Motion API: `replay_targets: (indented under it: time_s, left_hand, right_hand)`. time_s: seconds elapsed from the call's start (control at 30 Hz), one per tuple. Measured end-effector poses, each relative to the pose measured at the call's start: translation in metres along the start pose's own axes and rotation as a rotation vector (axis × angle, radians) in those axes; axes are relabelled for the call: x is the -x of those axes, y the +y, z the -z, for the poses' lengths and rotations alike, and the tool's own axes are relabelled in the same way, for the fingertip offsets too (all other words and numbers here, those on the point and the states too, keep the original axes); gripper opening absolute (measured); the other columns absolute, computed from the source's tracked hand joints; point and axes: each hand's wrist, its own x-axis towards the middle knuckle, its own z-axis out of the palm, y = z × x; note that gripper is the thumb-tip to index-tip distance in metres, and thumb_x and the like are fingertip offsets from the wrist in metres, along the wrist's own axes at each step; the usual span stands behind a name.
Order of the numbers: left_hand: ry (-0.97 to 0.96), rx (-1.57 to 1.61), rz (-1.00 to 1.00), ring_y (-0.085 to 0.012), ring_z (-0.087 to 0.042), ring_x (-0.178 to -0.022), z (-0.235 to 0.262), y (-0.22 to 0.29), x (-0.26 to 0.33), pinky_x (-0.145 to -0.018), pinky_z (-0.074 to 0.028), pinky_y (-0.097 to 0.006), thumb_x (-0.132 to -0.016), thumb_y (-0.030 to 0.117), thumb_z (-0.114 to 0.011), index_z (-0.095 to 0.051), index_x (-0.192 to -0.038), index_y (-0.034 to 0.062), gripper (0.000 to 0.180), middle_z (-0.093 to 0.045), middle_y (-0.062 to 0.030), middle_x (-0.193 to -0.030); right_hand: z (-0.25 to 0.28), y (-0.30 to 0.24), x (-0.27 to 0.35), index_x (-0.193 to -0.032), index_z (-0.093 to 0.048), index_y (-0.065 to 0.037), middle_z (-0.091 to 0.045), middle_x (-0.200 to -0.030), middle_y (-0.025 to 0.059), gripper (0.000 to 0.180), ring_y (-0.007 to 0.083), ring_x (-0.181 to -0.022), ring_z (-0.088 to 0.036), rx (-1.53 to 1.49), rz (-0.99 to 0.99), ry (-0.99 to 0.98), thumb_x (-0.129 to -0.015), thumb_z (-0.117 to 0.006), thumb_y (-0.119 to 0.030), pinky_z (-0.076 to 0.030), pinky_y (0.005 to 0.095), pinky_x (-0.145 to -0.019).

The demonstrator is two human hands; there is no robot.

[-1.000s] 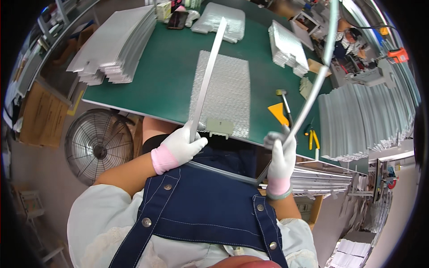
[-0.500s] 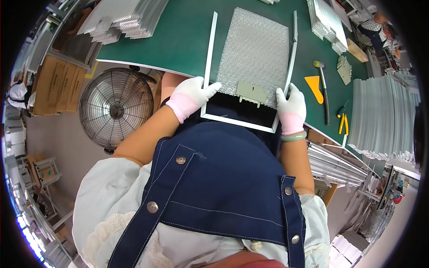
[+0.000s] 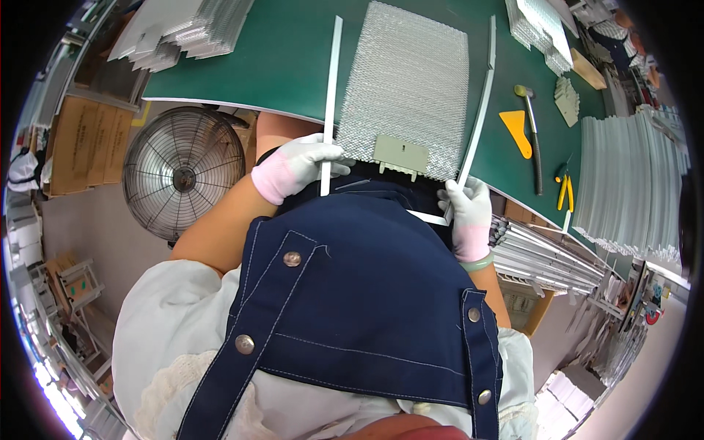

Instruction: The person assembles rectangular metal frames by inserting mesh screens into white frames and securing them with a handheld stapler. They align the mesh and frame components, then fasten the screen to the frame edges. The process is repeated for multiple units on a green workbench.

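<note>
A thin white metal frame (image 3: 332, 88) lies with its two long sides reaching away over the table, its far end unclosed. My left hand (image 3: 297, 165), in a white glove with a pink cuff, is closed around the left side near my lap. With thumb and fingers, my right hand (image 3: 467, 213) grips the frame's near right corner. Between the sides lies a silvery mesh panel (image 3: 407, 81), its near end jutting past the table edge. A grey-green toothed plate (image 3: 400, 155) rests on that near end. Part of the frame's near side is hidden by my apron.
On the green table (image 3: 293, 66), stacked mesh panels (image 3: 213, 26) stand at the far left. To the right lie an orange scraper (image 3: 516, 132), a hammer (image 3: 533, 139), yellow-handled pliers (image 3: 565, 194) and stacked grey strips (image 3: 623, 183). A floor fan (image 3: 183, 176) stands left.
Both hands have drawn the frame's near end closer to my body, so its near side is partly behind the apron. The frame's long sides now stand farther from the mesh panel.
</note>
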Motion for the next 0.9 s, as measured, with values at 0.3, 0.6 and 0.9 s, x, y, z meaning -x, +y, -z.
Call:
replay_targets:
  time_s: [0.3,0.6,0.9]
  left_hand:
    - [0.215,-0.236,-0.069,-0.0201,-0.062,-0.107,-0.021,0.000,0.005,-0.095,-0.049,-0.032,-0.098,0.029,-0.065,-0.055,-0.120,-0.0026,0.040,-0.061,-0.0097,-0.110]
    - [0.118,-0.135,-0.046,-0.0195,-0.064,-0.102,-0.022,0.003,0.004,-0.097,-0.051,-0.034,-0.100,0.019,-0.057,-0.055,-0.121,-0.0033,0.031,-0.062,-0.0116,-0.117]
    - [0.010,-0.340,-0.108,-0.0273,-0.060,-0.118,-0.013,-0.004,-0.008,-0.106,-0.047,-0.043,-0.097,0.009,-0.047,-0.050,-0.127,-0.0030,0.033,-0.059,-0.0142,-0.124]
  right_hand:
    - [0.003,0.006,-0.006,-0.113,-0.057,-0.005,-0.064,-0.103,0.0083,0.020,0.0214,-0.093,-0.068,-0.416,-0.283,-0.128,-0.100,-0.062,-0.020,-0.057,0.0310,-0.076]
    - [-0.001,0.009,-0.003,-0.117,-0.054,-0.004,-0.062,-0.109,0.0096,0.025,0.0265,-0.106,-0.065,-0.487,-0.223,-0.125,-0.100,-0.062,-0.020,-0.053,0.0396,-0.092]
    - [-0.013,0.011,-0.006,-0.110,-0.052,-0.005,-0.057,-0.102,0.0084,0.013,0.0229,-0.095,-0.062,-0.580,-0.226,-0.145,-0.097,-0.050,-0.008,-0.052,0.0431,-0.096]
